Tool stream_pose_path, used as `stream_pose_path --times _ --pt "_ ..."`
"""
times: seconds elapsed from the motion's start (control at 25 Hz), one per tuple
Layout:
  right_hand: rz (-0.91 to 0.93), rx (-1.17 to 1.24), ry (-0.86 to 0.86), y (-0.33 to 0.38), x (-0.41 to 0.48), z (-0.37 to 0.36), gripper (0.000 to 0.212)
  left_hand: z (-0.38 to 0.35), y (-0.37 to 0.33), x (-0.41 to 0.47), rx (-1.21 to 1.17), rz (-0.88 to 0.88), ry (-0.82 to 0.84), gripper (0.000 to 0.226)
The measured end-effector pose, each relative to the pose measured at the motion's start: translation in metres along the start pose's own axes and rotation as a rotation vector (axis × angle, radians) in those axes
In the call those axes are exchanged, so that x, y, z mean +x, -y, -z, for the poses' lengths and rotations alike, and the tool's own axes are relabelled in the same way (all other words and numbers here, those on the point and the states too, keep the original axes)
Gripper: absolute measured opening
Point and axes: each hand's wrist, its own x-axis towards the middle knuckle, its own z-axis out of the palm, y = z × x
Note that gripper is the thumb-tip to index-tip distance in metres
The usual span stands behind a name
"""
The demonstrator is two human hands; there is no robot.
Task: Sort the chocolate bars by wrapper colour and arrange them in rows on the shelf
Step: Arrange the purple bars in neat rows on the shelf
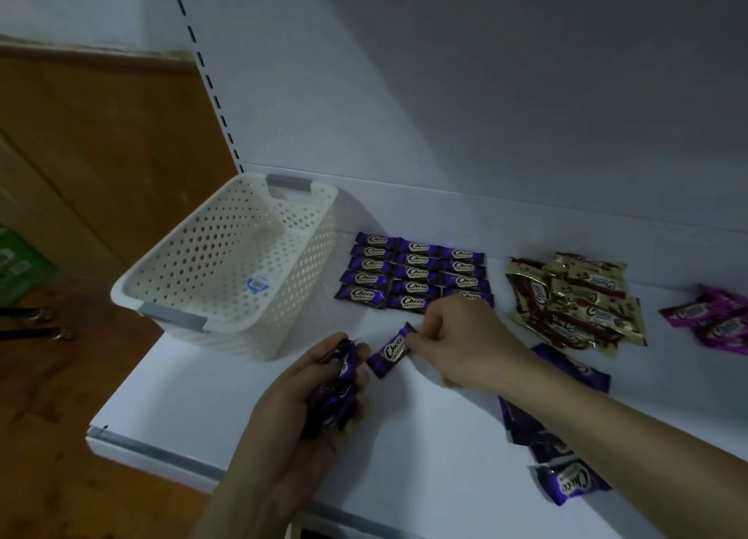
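Right now my right hand (461, 336) pinches one purple Choco bar (392, 350) by its upper end, thumb and fingertips closed on the wrapper while the other fingers curl loosely behind. The bar slants down toward my left hand (324, 384), its lower end just beside that hand's thumb, over the white shelf (226, 392); I cannot tell whether it touches the board.

My left hand lies palm up, and its fingers (360, 376) curl round a bundle of purple bars (340, 388), gripping them in a loose stack.

Just beyond my right knuckles lies the grid of purple bars (417, 273), three columns laid flat with their labels facing up; my hand covers part of its nearest right corner. Beyond my left fingertips stands a white perforated basket (226, 263) with grey handles and a barcode sticker on its inside wall.

Past my right wrist, further to the right, a heap of gold-and-brown Choco bars (579, 299) lies jumbled, and further still a small pile of magenta bars (716, 320) sits at the frame's edge. Loose purple bars (566, 453) lie scattered under and beside my right forearm, near the shelf's front lip.
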Motion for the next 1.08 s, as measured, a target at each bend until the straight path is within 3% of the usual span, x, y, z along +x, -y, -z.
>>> stream_pose_path --times 0.08,0.16,0.2,0.28,0.36,0.48,0.6,1.08 --pt "0.143 -0.275 -0.062 -0.005 -0.004 0.004 0.036 -0.001 0.002 -0.013 0.054 -0.114 -0.016 0.023" --pt "0.384 -0.326 -0.031 -0.009 -0.009 0.009 0.018 0.001 0.001 -0.016 0.123 -0.138 -0.007 0.022" --pt "0.517 -0.343 0.025 -0.011 -0.009 0.008 0.009 0.001 0.0 -0.013 0.153 -0.108 0.0 0.03" --pt "0.669 -0.377 0.085 -0.02 -0.005 0.001 0.014 0.004 -0.002 -0.007 0.182 -0.041 -0.038 0.052" --pt "0.684 -0.346 0.045 -0.025 0.004 -0.008 0.02 0.004 -0.003 -0.014 0.109 -0.038 -0.005 0.036" --pt "0.67 -0.333 -0.048 -0.018 0.017 -0.026 0.024 0.011 0.0 -0.02 0.094 -0.124 0.036 0.03" --pt "0.625 -0.349 -0.138 -0.004 0.028 -0.043 0.024 0.012 -0.003 -0.014 0.083 -0.176 0.053 0.038" --pt "0.644 -0.389 -0.237 0.006 0.041 -0.051 0.019 0.011 0.002 -0.019 0.072 -0.284 0.035 0.021"
